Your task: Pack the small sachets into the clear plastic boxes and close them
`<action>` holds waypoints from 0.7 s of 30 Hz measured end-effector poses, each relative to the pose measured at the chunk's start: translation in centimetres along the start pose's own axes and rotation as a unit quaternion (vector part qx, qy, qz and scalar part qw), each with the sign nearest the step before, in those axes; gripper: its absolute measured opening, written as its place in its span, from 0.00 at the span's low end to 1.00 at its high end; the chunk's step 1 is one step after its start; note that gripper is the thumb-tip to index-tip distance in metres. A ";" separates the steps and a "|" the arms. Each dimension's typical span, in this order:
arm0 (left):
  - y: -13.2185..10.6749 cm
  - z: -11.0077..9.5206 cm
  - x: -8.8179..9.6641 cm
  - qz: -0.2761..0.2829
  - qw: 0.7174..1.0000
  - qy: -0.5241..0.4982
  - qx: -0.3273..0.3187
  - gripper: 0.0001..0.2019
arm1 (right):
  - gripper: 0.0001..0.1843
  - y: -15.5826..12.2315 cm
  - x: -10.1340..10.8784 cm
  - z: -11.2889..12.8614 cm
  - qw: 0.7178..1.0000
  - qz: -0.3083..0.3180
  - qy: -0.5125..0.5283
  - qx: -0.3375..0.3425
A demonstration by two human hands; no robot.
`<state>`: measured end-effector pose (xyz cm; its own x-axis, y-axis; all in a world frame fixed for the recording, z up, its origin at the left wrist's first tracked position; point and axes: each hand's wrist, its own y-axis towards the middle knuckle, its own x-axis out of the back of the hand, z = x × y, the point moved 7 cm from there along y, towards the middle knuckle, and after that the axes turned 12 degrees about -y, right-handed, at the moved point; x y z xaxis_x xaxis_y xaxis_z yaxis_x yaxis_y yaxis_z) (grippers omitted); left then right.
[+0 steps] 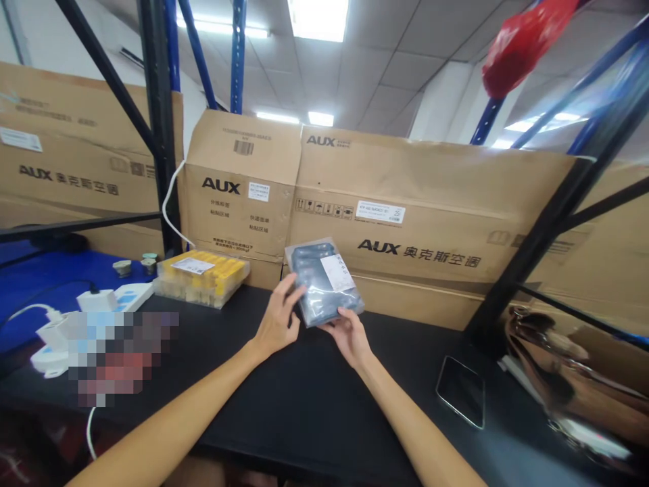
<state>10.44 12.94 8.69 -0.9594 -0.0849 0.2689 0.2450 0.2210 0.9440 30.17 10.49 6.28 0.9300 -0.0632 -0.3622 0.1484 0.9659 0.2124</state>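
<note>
A clear plastic package (pixel 317 287) with dark contents and a white label on its front is held up, tilted, over the black tabletop. My right hand (pixel 351 336) grips its lower edge, thumb on the front and fingers behind. My left hand (pixel 278 314) is at the package's left side, fingers apart, with the fingertips at or very near its edge; whether they touch cannot be made out. What exactly lies inside the package is unclear through the shiny plastic.
A clear box of yellow items (pixel 205 274) sits at the back left, near a white power strip (pixel 134 295) with plugs. A smartphone (pixel 461 392) lies at the right, beside a shiny brown bag (pixel 562 365). Large cardboard panels (pixel 430 203) stand behind the black table (pixel 304 406).
</note>
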 end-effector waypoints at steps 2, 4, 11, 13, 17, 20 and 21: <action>-1.2 2.8 1.4 -0.090 0.982 -0.070 0.150 0.39 | 0.15 -0.1 0.7 -0.6 1.000 -0.002 0.004 0.005; -2.7 5.4 1.1 -0.131 0.928 -0.192 0.291 0.37 | 0.16 -0.1 1.0 -1.2 1.000 -0.007 0.011 0.004; -3.0 9.3 -2.9 -0.102 0.866 -0.306 0.381 0.34 | 0.23 3.4 -0.3 -4.9 0.998 -0.007 0.013 -0.057; -2.6 10.3 -3.0 -0.129 0.869 -0.296 0.376 0.37 | 0.26 5.4 -0.5 -6.0 0.998 -0.028 0.013 -0.056; -2.0 12.6 -2.7 -0.166 0.875 -0.276 0.362 0.40 | 0.29 9.1 -1.0 -7.6 0.997 -0.069 0.008 -0.036; -2.0 14.0 -2.5 -0.193 0.873 -0.276 0.352 0.35 | 0.32 10.8 -1.2 -8.1 0.996 -0.090 -0.003 -0.014; -2.0 14.3 -2.5 -0.201 0.871 -0.280 0.350 0.33 | 0.32 11.1 -1.2 -8.2 0.995 -0.097 -0.008 -0.009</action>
<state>10.36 26.61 3.35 -0.9140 0.1518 -0.3762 -0.0834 0.8372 0.5405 27.95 23.35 1.60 0.8893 -0.2527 -0.3810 0.3201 0.9392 0.1243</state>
